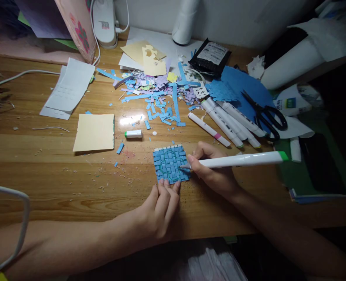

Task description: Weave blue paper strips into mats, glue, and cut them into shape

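A small blue woven paper square (170, 160) lies flat on the wooden table, with green curved lines drawn over its weave. The bent fingers of my left hand (163, 205) are pressed together on its lower edge and hold it down. In my right hand (212, 171) is a white marker with a green end (246, 159), pinched close to its tip. That tip touches the right part of the woven square, or hovers just over it; I cannot tell which. A short white cap with a green end (133, 134) rests on the table, above and left of the square.
Paper scraps (158, 88) are strewn behind the square. Several white markers (225, 121) and black scissors (263, 115) lie at the right. A cream paper square (94, 132) is at the left. A white cable (23, 218) loops over my left forearm.
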Action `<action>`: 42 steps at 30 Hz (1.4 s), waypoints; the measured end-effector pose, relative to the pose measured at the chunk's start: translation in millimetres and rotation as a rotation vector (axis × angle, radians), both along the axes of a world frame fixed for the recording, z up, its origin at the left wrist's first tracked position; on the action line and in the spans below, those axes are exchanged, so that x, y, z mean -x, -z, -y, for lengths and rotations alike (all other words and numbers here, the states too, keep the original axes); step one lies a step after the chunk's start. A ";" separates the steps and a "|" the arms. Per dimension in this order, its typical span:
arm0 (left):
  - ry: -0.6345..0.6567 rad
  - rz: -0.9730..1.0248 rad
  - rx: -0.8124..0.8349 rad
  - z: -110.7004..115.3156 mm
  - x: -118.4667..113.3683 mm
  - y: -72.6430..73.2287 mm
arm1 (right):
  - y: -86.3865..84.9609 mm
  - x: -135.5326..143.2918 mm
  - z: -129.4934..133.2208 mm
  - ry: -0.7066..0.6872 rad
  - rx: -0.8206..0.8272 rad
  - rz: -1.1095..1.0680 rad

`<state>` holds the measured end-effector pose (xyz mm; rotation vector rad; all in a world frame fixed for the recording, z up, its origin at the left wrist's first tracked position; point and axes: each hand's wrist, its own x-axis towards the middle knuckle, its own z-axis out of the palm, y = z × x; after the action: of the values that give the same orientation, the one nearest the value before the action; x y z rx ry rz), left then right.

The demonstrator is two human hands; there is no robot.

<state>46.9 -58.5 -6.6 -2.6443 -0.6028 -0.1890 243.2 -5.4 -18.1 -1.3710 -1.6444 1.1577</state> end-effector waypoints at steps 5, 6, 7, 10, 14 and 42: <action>-0.007 0.016 0.006 0.5 -0.4 0.9 | -2.9 -0.3 0.1 -0.047 -0.089 0.137; -0.008 0.015 0.007 0.6 -0.5 1.0 | -3.6 -0.4 -0.1 -0.053 -0.099 0.152; -0.008 0.016 0.006 0.6 -0.6 0.9 | -4.2 -0.7 -0.4 -0.057 -0.102 0.159; -0.005 0.013 0.008 0.7 -0.3 0.2 | -4.8 -1.7 -1.3 -0.034 -0.078 0.140; -0.008 0.005 0.016 0.9 0.6 -0.6 | -4.7 -2.4 -1.6 -0.010 -0.035 0.107; 0.007 -0.013 0.017 0.9 0.9 1.4 | -8.2 -4.0 -7.6 0.092 0.015 0.031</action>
<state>46.0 -59.4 -8.0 -2.6622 -0.5942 -0.1697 247.2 2.2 -9.9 -1.4645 -1.5799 1.1025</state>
